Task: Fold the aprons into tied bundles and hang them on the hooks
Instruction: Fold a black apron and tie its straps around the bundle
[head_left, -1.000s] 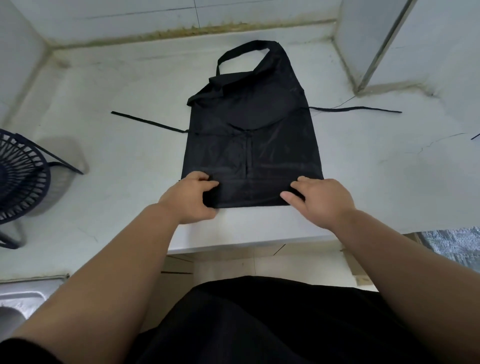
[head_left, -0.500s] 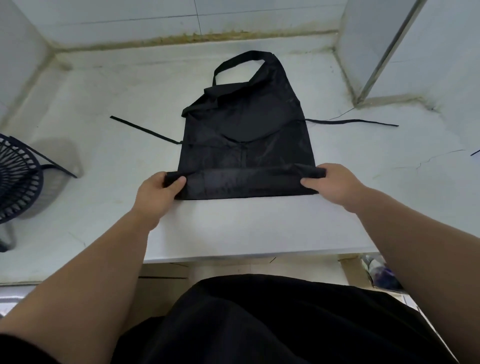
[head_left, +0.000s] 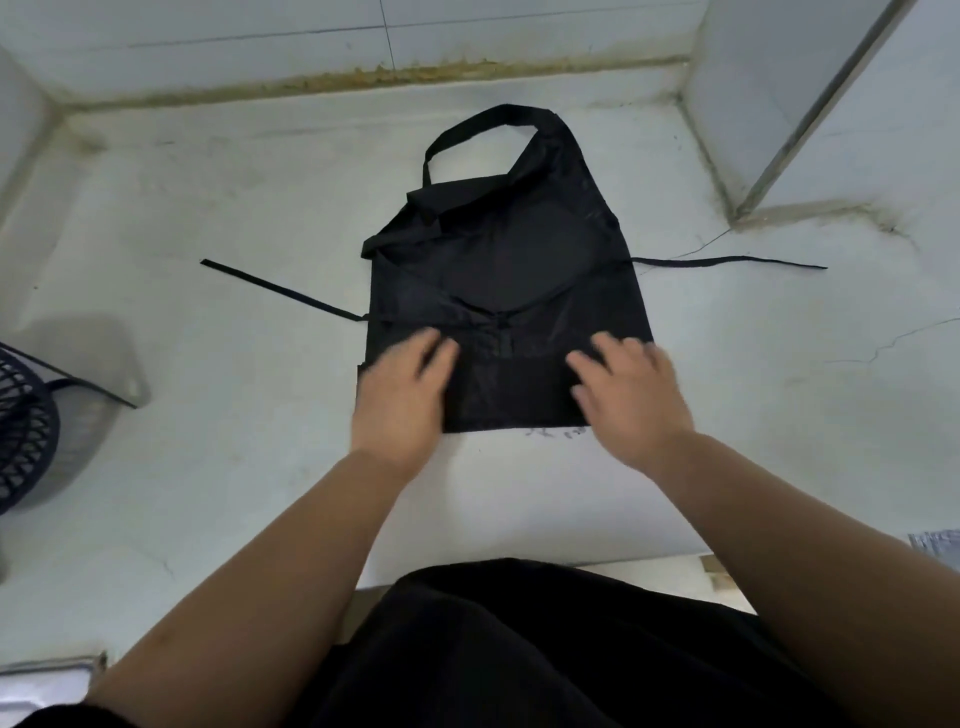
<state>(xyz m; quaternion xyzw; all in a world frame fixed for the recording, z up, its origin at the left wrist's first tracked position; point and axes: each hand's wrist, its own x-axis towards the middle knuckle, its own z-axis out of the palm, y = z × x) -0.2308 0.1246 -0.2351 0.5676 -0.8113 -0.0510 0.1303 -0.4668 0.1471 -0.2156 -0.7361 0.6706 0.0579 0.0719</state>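
Looking down at the white counter (head_left: 234, 208), we find the black apron (head_left: 509, 270) lying flat near its middle, with the neck loop (head_left: 483, 124) at the far end and the near end doubled into a wider band. One tie (head_left: 280, 288) trails off to the left and the other tie (head_left: 727, 261) runs out to the right, both lying on the counter. The left hand (head_left: 402, 395) lies palm down on the band's near left corner, its fingers (head_left: 436, 353) straight and close together on the cloth. The right hand (head_left: 628, 395) lies palm down on the right side, its fingers (head_left: 608, 353) straight and slightly spread. Neither hand curls round or pinches anything. Both are blurred, so we cannot tell how firmly they press. A dark wire basket (head_left: 21, 431) sits at the counter's left edge.
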